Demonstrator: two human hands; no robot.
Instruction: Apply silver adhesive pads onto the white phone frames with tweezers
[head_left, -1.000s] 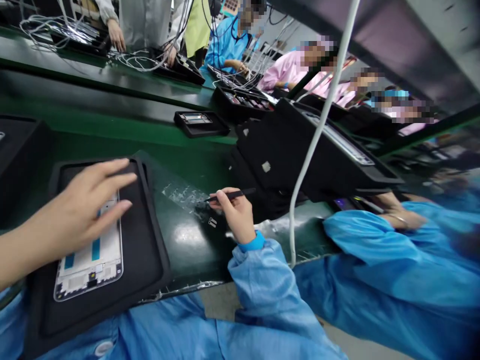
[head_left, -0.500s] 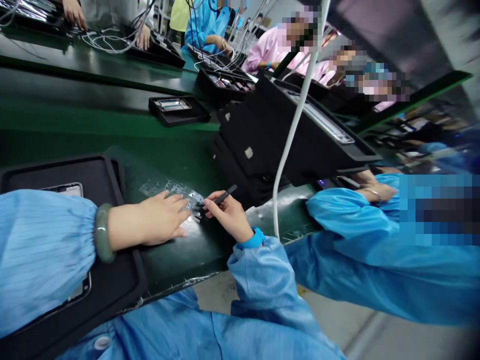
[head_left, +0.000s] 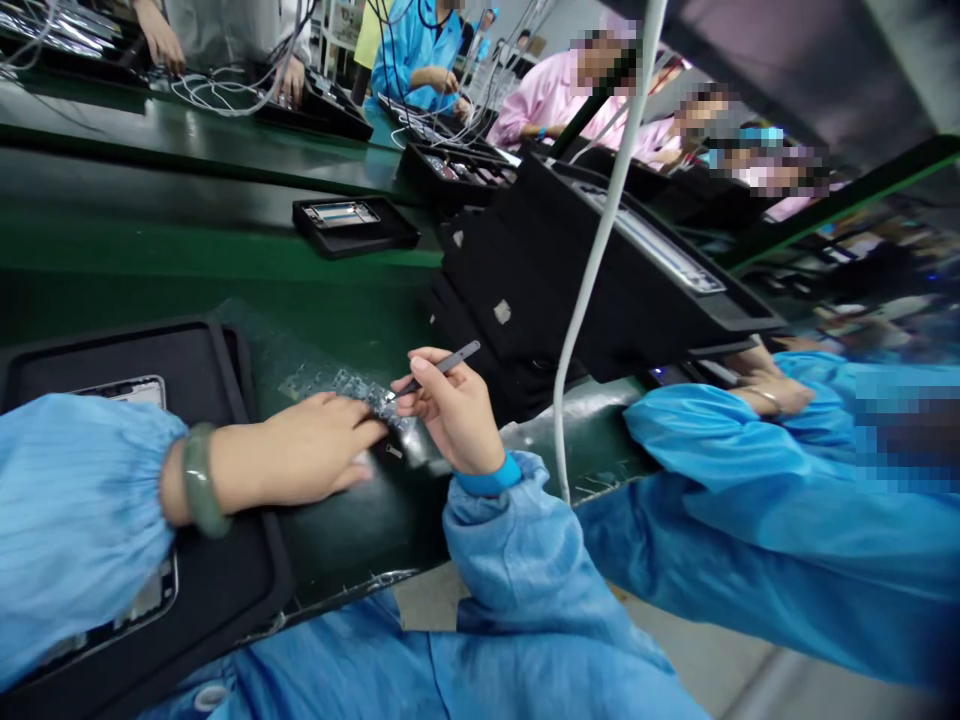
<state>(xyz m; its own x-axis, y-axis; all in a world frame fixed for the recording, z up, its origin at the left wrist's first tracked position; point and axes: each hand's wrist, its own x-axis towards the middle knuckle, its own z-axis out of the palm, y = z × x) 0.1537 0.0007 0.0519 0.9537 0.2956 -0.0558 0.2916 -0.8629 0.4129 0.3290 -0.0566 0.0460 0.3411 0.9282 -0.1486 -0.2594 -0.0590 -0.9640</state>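
Observation:
My left hand (head_left: 319, 447) lies flat with fingers stretched over the near edge of a clear plastic sheet (head_left: 307, 378) that carries rows of small parts. In my right hand (head_left: 457, 415), dark tweezers (head_left: 442, 368) are pinched between thumb and fingers, their tip pointing down-left at the sheet near my left fingertips. Whether the tip grips anything is too small to tell. A tiny light piece (head_left: 393, 451) rests on the green bench just below my left fingers. Under my left sleeve, a black tray (head_left: 199, 375) holds a phone frame (head_left: 154, 390), partly hidden.
A stack of black foam trays (head_left: 510, 300) stands to the right, behind a hanging white cable (head_left: 592, 285). A small black tray (head_left: 360, 237) with a metal frame sits farther back. A co-worker's blue sleeve (head_left: 690, 430) is close on my right. Other people work across the bench.
My right hand has lifted slightly and turned, bringing the tweezers' tip left and up over the sheet. The tiny piece on the bench now shows more plainly. My left hand stays nearly in place.

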